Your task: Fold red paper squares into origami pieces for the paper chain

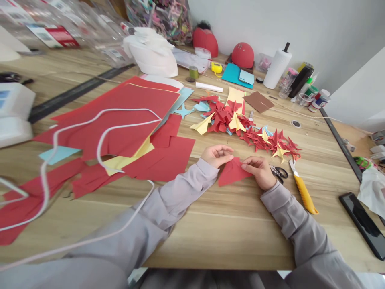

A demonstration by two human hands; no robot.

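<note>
A small folded piece of red paper (232,172) is held between my two hands over the wooden table. My left hand (217,155) pinches its upper left edge between thumb and fingers. On the other side, my right hand (259,170) grips its right corner the same way. Beyond my hands lies a pile of folded red paper stars (221,116), with some yellow and blue ones among them. Large red sheets (120,116) and cut red pieces (168,160) are spread to the left.
Black scissors (279,172) and a yellow-handled cutter (304,192) lie right of my right hand. A black phone (362,224) is at the far right. A white cable (102,148) crosses the red sheets. Bottles (300,80) stand at the back.
</note>
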